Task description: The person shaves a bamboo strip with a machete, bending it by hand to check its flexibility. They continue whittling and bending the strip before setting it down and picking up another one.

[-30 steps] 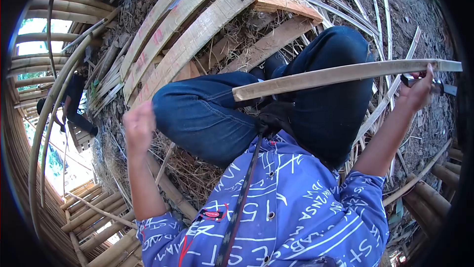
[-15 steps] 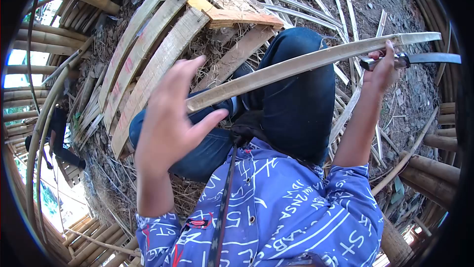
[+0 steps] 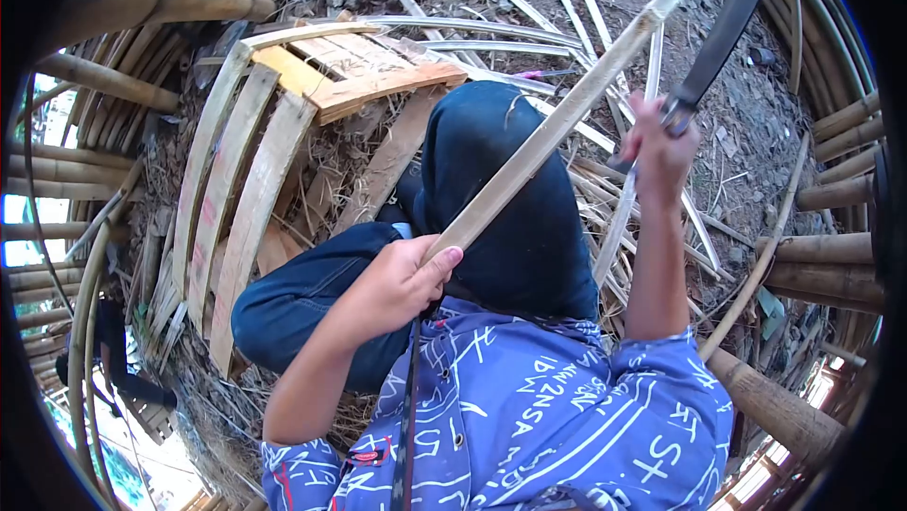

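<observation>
A long pale bamboo strip (image 3: 557,124) runs diagonally from my lap up to the top right. My left hand (image 3: 402,281) is closed around its near end, just above my knee. My right hand (image 3: 657,147) is raised and grips the handle of a dark long-bladed knife (image 3: 723,25), whose blade points up and right, close beside the strip. My legs in blue jeans (image 3: 501,199) are folded under the strip. I wear a blue printed shirt (image 3: 529,417).
A wooden pallet (image 3: 255,161) lies on the dirt ahead, with several split bamboo strips (image 3: 605,218) scattered around it. Thick bamboo poles (image 3: 831,180) ring the spot on both sides. Another person (image 3: 113,350) crouches at the far left.
My left hand, open in the air before, has closed on the near end of the strip. The strip has swung from near level to steeply tilted, and my right hand with the knife rose.
</observation>
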The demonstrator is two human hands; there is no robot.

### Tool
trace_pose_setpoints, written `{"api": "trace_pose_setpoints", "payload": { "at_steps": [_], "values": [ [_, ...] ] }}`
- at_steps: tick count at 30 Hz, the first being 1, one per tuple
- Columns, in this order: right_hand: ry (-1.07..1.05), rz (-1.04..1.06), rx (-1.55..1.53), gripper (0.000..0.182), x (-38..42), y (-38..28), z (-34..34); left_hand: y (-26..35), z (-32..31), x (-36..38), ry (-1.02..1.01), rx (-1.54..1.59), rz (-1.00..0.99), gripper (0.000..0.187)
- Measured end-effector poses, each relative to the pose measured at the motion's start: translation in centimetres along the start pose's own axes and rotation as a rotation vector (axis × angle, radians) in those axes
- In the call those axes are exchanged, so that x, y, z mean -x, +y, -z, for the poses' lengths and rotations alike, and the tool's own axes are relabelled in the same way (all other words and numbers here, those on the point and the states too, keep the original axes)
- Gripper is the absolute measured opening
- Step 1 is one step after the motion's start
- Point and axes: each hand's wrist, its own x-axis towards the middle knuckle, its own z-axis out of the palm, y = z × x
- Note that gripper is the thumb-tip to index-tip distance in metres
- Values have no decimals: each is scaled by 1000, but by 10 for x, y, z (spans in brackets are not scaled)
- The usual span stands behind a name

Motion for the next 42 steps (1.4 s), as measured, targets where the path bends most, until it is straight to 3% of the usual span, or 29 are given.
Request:
{"api": "trace_pose_setpoints", "payload": {
  "at_steps": [2, 4, 7, 13, 20, 22, 26, 28, 33, 36, 40, 42],
  "values": [
    [-113, -63, 41, 24, 27, 0, 4, 5, -6, -3, 6, -16, -26, 28],
    [-178, 18, 251, 21, 41, 11, 12, 12, -14, -7, 7, -41, -52, 29],
    [-315, 111, 356, 6, 55, 11, 11, 21, -24, -15, 66, -61, -35, 30],
    [-525, 51, 619, 14, 56, 10, 1, 15, -30, -25, 178, -197, -142, 29],
    [-469, 320, 948, 16, 22, 24, -2, 8, -38, -22, 278, -234, -178, 31],
    [-427, 220, 1020, 19, 4, 33, -2, 8, -41, -20, 297, -219, -178, 31],
    [-302, 35, 980, 26, -49, 43, 16, 10, -43, -11, 292, -244, -157, 30],
    [-245, 78, 1033, 27, -54, 33, 15, 11, -43, -11, 287, -199, -133, 31],
    [-521, 2, 771, 12, 2, -4, 4, 3, -47, -26, 330, -174, -212, 31],
    [-646, 83, 931, 12, 26, 4, -3, 5, -45, -25, 323, -209, -178, 31],
    [-685, 70, 912, 15, 14, 8, -5, 8, -47, -24, 334, -250, -137, 29],
    [-677, 117, 1064, 15, 7, 1, -7, 2, -45, -24, 332, -233, -159, 28]
  ]
}}
